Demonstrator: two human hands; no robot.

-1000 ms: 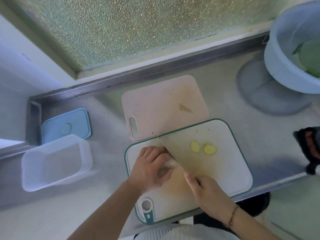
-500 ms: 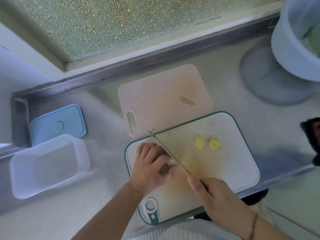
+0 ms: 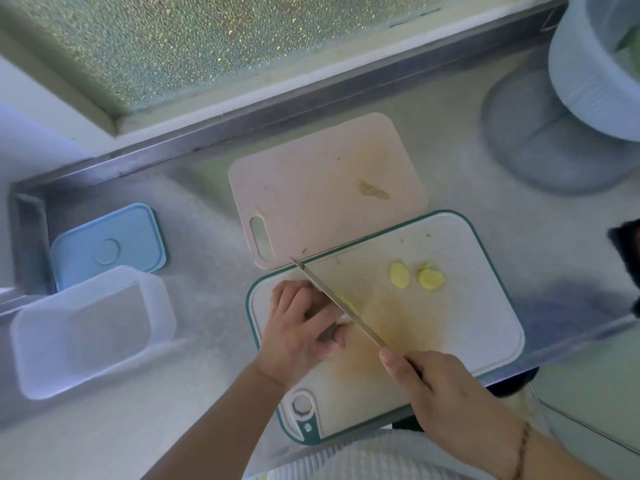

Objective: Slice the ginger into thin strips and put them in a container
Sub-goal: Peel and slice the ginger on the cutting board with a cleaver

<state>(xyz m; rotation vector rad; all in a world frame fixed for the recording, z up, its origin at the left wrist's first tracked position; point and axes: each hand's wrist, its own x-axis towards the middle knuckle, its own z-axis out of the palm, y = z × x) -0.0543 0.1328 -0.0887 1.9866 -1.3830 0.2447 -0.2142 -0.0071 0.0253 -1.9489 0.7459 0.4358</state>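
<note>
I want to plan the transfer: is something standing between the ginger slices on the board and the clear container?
The left hand and knife lie between the ginger slices and the clear container.

Ginger piece hidden beneath curled left hand (image 3: 301,327); knife handle buried in right hand (image 3: 440,386); pale blue colander (image 3: 595,81) cropped at right edge.

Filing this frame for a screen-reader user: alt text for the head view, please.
Seen from above, the right hand holds a knife slicing ginger that the left hand steadies on a green-rimmed cutting board. Two ginger slices lie further along it; an open clear container stands to the left.
</note>
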